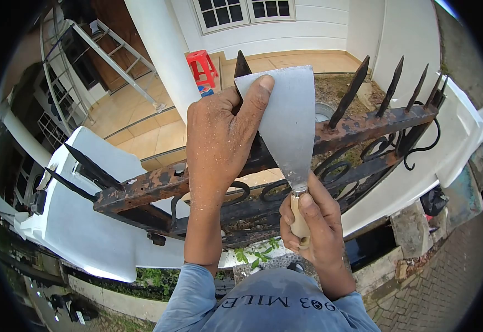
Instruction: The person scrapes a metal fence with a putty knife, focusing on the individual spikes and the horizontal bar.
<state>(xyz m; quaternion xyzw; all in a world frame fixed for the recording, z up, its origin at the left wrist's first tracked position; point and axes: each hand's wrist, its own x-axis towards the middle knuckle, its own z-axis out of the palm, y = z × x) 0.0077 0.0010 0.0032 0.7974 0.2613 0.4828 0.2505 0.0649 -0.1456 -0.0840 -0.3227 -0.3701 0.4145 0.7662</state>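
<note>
My right hand (314, 224) is wrapped round the pale wooden handle of a scraper (288, 116), its wide metal blade pointing up and away from me. My left hand (225, 130), dusted with pale flecks, has its thumb pressed on the blade's upper left face; its other fingers are curled, partly hidden behind the blade. Both hands are over an iron fence (358, 130) whose top rail shows flaking black paint and rusty brown patches. A dark spike (242, 65) rises right behind the left side of the blade.
More pointed spikes (355, 91) stand along the rail to the right and left. White wall posts (94, 216) flank the fence. Beyond it are a tiled porch (142, 141), a red stool (201, 67) and a metal ladder (111, 63). Green plants (258, 254) grow below.
</note>
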